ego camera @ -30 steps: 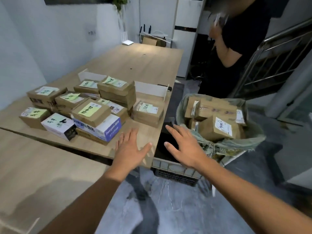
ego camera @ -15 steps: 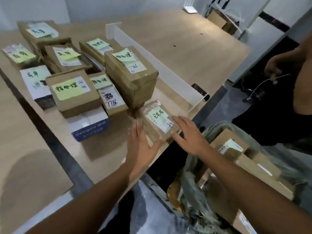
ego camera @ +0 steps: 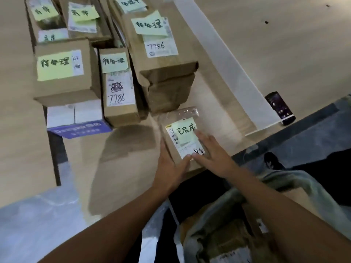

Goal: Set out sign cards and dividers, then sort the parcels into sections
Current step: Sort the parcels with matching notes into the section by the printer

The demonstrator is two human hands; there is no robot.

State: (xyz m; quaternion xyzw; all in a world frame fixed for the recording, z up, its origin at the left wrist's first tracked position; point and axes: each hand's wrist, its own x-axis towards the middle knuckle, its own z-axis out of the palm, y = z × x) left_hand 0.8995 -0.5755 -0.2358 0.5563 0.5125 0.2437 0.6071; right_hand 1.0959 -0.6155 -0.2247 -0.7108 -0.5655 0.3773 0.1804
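Two hands on one small parcel (ego camera: 181,141), brown, wrapped in clear film, bearing a pale green handwritten note; it lies flat on the wooden table (ego camera: 284,44) at the near edge. Left hand (ego camera: 169,168): fingers straight along the parcel's left side, thumb laid over its near corner. Right hand (ego camera: 212,154): flat on top, fingers spread and straight, gripping nothing. White divider (ego camera: 228,59): upright, running diagonally just right of the parcel. Stack of parcels (ego camera: 161,73): directly behind it, note on top, "7786" written below. Narrow parcel (ego camera: 118,88): left of the stack, same number. Dark phone (ego camera: 280,108): beyond the divider's near end. Sack (ego camera: 284,186) of further parcels: below the table edge, right.
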